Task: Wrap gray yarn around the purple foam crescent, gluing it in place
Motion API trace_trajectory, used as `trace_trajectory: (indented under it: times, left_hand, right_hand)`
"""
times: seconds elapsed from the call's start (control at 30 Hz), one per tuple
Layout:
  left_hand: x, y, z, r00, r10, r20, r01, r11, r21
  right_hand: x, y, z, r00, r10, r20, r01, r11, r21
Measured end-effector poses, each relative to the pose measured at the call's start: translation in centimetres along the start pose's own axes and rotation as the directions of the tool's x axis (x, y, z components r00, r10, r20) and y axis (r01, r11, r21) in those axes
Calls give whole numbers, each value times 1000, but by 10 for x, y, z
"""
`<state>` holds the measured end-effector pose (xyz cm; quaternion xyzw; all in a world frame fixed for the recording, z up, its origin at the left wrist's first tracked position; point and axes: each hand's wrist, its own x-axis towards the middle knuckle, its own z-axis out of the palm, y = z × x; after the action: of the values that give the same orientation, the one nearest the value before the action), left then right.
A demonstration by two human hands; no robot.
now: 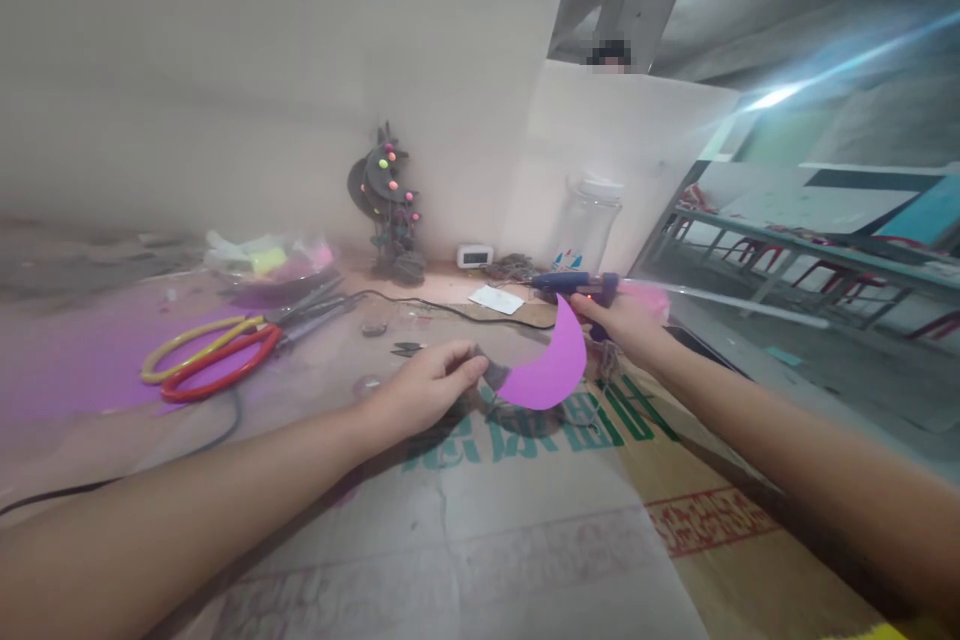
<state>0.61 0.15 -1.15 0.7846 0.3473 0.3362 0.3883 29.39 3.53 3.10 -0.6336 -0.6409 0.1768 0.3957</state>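
Note:
Pinched between the thumb and fingers of my left hand (429,382) is the grey end of a purple crescent-shaped piece (551,370), which curves up to the right. My right hand (626,320) grips a blue hot glue gun (564,283), its nozzle pointing left and a small orange light showing on it. From the gun's back a long translucent glue stick (739,303) juts out to the right. The crescent's upper tip overlaps the gun just below its body; whether they touch I cannot tell. Beneath both hands lies printed cardboard (540,520) under a clear sheet.
Scissors (217,360) with red and yellow handles lie left, before a bowl (274,285) of colourful bits. A dark crescent ornament (390,205) with coloured beads, a small digital clock (475,256), a white card (496,299) and a clear bottle (589,225) stand or lie behind. A black cord (450,306) crosses the table.

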Motion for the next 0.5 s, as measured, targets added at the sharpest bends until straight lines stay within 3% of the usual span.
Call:
trace_trajectory:
  times: [0.27,0.5]
  left_hand:
    - [-1,-2,1,999,-42,2,42,999,-23]
    - [-1,-3,1,998,-64,17,64,997,-46]
  right_hand:
    - [57,-13,38,996,-41,83,49,995,-90]
    - [65,0,59,987,-93,128,107,989,-107]
